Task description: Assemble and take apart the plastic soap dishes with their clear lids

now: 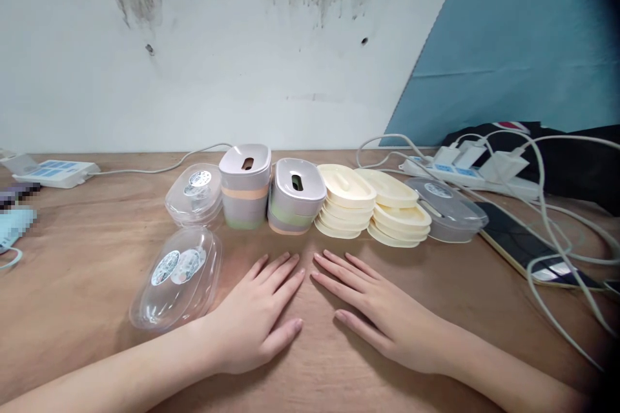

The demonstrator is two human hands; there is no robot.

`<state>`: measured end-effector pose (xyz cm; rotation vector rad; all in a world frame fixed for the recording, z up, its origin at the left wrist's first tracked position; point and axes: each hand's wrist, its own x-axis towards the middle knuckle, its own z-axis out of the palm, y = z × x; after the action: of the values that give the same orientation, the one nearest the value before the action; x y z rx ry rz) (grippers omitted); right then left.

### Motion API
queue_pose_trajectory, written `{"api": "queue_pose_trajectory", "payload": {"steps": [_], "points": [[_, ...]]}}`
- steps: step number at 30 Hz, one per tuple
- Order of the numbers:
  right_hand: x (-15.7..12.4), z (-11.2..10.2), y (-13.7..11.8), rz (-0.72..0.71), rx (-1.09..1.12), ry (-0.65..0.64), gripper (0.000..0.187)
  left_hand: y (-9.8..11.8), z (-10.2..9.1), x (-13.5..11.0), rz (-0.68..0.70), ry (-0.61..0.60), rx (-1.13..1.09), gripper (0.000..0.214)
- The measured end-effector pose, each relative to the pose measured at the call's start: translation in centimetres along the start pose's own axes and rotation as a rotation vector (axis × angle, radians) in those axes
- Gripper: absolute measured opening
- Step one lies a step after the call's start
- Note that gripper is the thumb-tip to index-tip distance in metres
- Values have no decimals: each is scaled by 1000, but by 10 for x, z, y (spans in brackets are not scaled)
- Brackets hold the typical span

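Palm down on the wooden table [320, 361], my left hand [261, 310] lies with its fingers stretched out, holding nothing. My right hand [368, 303] rests flat in the same way, fingers apart. Beyond them stand two stacks of lilac, green and orange plastic pieces, a left stack [245, 190] and a right stack [296, 197], each topped by a lilac piece with a slot. To their right are cream lids in a first stack [346, 187] and a second stack [400, 216]. Clear plastic covers with round stickers [167, 297] lie left of my left hand, with more clear covers [186, 200] behind.
A grey translucent box [453, 213] sits right of the cream lids, beside a phone [533, 251]. Cables trail from a power strip [513, 187] with chargers over the right side. Another power strip [58, 171] is at the left. A white wall [242, 77] stands behind.
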<state>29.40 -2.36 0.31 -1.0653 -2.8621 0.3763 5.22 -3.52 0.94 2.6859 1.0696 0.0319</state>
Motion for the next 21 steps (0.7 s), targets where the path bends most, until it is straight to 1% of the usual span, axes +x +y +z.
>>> {"api": "queue_pose_trajectory", "payload": {"steps": [6,12,21], "points": [[0,0,1,-13,41,33,51,0,-2,2,-8,-8,0,58],[-2,0,2,-4,21,0,51,-1,1,1,-1,8,-6,58],[-3,2,2,-15,24,21,52,-1,2,1,7,22,-12,58]]}}
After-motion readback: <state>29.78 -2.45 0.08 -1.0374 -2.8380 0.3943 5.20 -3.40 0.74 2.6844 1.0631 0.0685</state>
